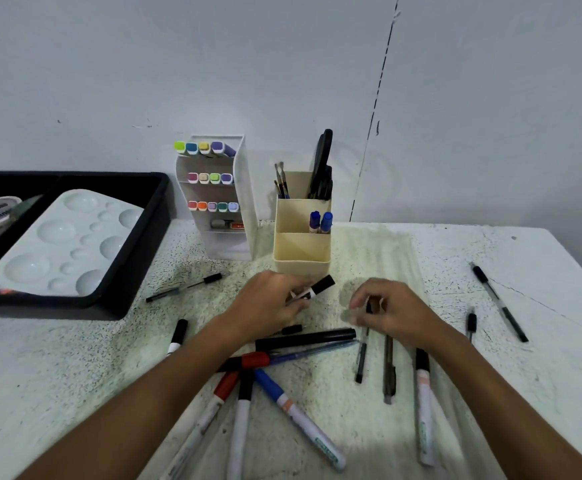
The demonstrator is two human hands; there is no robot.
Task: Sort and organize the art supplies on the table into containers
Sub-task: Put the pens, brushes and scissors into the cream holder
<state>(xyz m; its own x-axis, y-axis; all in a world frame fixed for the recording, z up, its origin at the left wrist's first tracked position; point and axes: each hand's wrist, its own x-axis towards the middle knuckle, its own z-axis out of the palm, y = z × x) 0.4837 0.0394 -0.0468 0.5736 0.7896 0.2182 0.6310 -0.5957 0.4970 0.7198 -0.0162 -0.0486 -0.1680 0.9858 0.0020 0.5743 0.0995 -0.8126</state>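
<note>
Pinching a black-capped marker [317,287] just before the beige organizer [301,237], the left hand [268,306] is nearer; cap aimed at it. The right hand [393,313] is curled on a pen [362,351].

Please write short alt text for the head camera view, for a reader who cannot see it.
A person's left hand holds a black-capped marker just in front of a beige pen holder, while the right hand pinches a thin pen. More markers and pens lie scattered on the white table; a black tray holds a paint palette.
</note>
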